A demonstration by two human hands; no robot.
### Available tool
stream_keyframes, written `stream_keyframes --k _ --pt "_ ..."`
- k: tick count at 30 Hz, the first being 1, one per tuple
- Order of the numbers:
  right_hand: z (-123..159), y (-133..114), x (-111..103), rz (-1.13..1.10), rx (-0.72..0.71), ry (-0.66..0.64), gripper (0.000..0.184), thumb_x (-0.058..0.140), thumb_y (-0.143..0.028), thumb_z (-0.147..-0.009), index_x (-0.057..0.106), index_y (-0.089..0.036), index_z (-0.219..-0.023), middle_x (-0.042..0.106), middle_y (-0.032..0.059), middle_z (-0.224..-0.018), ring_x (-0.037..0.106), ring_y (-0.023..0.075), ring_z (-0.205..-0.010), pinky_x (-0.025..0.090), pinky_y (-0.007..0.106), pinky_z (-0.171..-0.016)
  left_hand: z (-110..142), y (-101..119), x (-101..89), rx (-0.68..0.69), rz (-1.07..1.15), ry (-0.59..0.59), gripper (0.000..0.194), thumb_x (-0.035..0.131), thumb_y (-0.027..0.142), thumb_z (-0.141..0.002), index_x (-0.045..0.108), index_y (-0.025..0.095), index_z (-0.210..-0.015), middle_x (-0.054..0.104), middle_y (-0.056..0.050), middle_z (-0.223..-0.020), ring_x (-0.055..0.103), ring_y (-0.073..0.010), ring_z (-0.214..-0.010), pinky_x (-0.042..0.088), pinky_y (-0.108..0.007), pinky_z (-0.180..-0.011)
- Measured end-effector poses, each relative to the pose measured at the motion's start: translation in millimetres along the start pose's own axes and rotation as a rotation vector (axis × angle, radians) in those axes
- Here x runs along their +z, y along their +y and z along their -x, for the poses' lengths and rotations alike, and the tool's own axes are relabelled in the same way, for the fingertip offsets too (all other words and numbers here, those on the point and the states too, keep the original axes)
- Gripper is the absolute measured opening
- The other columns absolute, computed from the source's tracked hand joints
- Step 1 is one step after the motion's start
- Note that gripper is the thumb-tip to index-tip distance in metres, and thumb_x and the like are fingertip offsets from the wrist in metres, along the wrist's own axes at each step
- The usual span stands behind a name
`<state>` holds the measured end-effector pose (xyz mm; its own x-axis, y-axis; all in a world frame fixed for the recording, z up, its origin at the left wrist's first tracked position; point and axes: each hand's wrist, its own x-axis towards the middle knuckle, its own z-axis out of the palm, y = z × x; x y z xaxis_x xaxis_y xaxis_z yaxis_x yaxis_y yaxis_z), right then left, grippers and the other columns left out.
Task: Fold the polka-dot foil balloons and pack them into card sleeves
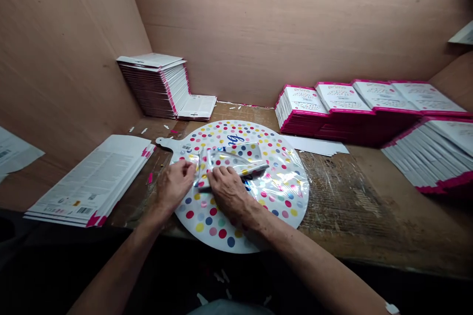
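Apparently, a round white foil balloon (212, 226) dotted in pink, yellow, blue and green lies flat on the wooden counter (343, 197), its tab pointing toward the upper left. A folded dotted strip (232, 157) sits across its middle. The left hand (175, 184) and right hand (229, 189) rest side by side on that strip, each grip bent over it and bearing down, though the hands hide whether either one pinches it. Blue script on the balloon is partly covered and unreadable. Pink-edged cards (301, 110) at upper right seem to read "prima"; white-backed cards (155, 83) stand stacked at upper left, and printed sheets (92, 182) lie at left, their small text illegible.
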<state>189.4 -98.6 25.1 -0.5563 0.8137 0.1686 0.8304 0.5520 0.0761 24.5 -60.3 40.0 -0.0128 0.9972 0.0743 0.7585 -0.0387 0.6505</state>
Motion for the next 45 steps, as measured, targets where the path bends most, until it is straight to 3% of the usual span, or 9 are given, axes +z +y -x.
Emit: stream_keyframes --k 2,6,11,14,20,28,34,39,45 --pt "24.7 8.7 -7.5 -0.094 -0.198 0.023 0.030 0.045 -0.017 -0.096 0.058 -0.015 -0.122 0.060 0.0142 -0.118 0.053 0.0257 -0.104 0.042 0.042 -0.096 -1.4 -1.3 -8.9 0.355 -0.034 -0.008 0.036 0.042 0.023 -0.085 0.070 0.020 -0.107 0.073 -0.008 -0.107 0.065 -0.0225 -0.107 0.050 -0.036 -0.095" --pt "75.7 31.4 -13.0 -0.462 -0.255 0.039 0.034 0.042 -0.021 -0.099 0.056 -0.025 -0.130 0.058 0.0089 -0.133 0.052 0.0235 -0.118 0.041 0.041 -0.101 -11.3 -12.4 -7.7 0.784 -0.074 -0.453 0.045 0.044 0.013 -0.078 0.071 0.027 -0.112 0.069 -0.005 -0.118 0.058 -0.0207 -0.119 0.048 -0.033 -0.098" --pt "62.0 55.3 2.6 -0.833 0.672 0.138 0.039 0.037 -0.040 -0.099 0.066 -0.017 -0.085 0.066 0.0040 -0.075 0.060 0.0172 -0.067 0.044 0.026 -0.058 -10.6 -14.3 9.1 0.409 0.133 -0.473 0.044 0.053 0.033 -0.082 0.064 0.018 -0.122 0.073 -0.007 -0.106 0.066 -0.0237 -0.106 0.052 -0.033 -0.092" --pt "30.1 61.5 2.8 -0.601 0.852 0.032 0.039 0.048 -0.044 -0.094 0.064 -0.016 -0.072 0.065 0.0048 -0.069 0.058 0.0168 -0.065 0.039 0.025 -0.057 -1.4 6.3 19.7 0.067 0.016 -0.243 0.049 0.050 0.042 -0.087 0.058 0.012 -0.125 0.074 -0.006 -0.084 0.069 -0.0246 -0.090 0.053 -0.034 -0.084" --pt "-11.1 59.9 -12.2 -0.174 0.860 -0.153 0.025 0.058 -0.032 -0.091 0.070 -0.011 -0.097 0.068 0.0199 -0.097 0.063 0.0284 -0.092 0.044 0.034 -0.075 3.5 28.9 41.2 -0.008 -0.427 -0.030 0.038 0.051 0.038 -0.091 0.057 0.014 -0.119 0.072 -0.012 -0.097 0.066 -0.0303 -0.098 0.049 -0.037 -0.081" --pt "-53.3 74.3 -31.6 -0.172 0.425 -0.338 0.034 0.071 -0.036 -0.083 0.067 -0.013 -0.108 0.061 0.0181 -0.121 0.057 0.0286 -0.110 0.043 0.032 -0.083 -3.0 16.1 40.4 0.024 -0.381 -0.042 0.034 0.051 0.047 -0.092 0.060 0.020 -0.110 0.072 -0.007 -0.090 0.068 -0.0281 -0.090 0.047 -0.034 -0.075" --pt "-15.5 65.1 -41.6 -0.273 0.322 -0.238 0.026 0.059 -0.034 -0.091 0.058 -0.024 -0.115 0.070 0.0035 -0.102 0.063 0.0205 -0.093 0.037 0.026 -0.069 4.2 11.9 35.3 0.009 0.107 0.100 0.065 0.061 0.059 -0.080 0.055 0.015 -0.127 0.071 -0.012 -0.107 0.067 -0.0257 -0.096 0.050 -0.035 -0.083" --pt "11.4 32.0 -33.6 -0.459 0.313 -0.104 0.030 0.060 -0.042 -0.091 0.059 -0.021 -0.111 0.070 0.0059 -0.103 0.062 0.0196 -0.088 0.035 0.026 -0.067 20.5 21.1 30.5 0.094 0.468 -0.009 0.042 0.058 0.049 -0.082 0.068 0.016 -0.105 0.074 -0.006 -0.090 0.068 -0.0193 -0.080 0.053 -0.028 -0.073" --pt "36.5 26.0 -14.6 -0.710 0.401 -0.084 0.034 0.052 -0.047 -0.092 0.053 -0.021 -0.070 0.054 -0.0023 -0.063 0.048 0.0134 -0.059 0.029 0.025 -0.056 16.6 -22.1 -26.4 -0.008 0.049 0.246 0.041 0.048 0.047 -0.090 0.066 0.015 -0.109 0.074 -0.011 -0.096 0.069 -0.0233 -0.084 0.053 -0.034 -0.076"
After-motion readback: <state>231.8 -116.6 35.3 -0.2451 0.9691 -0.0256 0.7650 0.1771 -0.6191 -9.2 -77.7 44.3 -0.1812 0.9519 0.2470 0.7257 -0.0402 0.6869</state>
